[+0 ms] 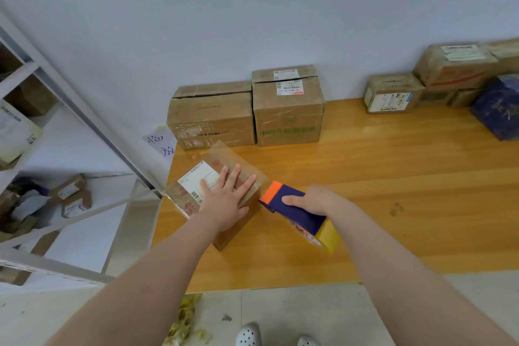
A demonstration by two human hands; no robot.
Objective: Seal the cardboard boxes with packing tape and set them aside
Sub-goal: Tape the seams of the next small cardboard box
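While the left hand [224, 199] pinned a cardboard box [193, 181], tape was poised

Spread flat, it pressed the labelled box onto the wooden table's [393, 177] near-left corner, likely steadying it. Just beside, the right hand [311, 201] gripped a blue tape dispenser [292, 211], orange end facing the box.

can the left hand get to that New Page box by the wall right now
Probably yes. The left hand lies flat on the small box, gripping nothing, and the New Page box stands right behind it with nothing between them. The right hand holds the tape dispenser aside.
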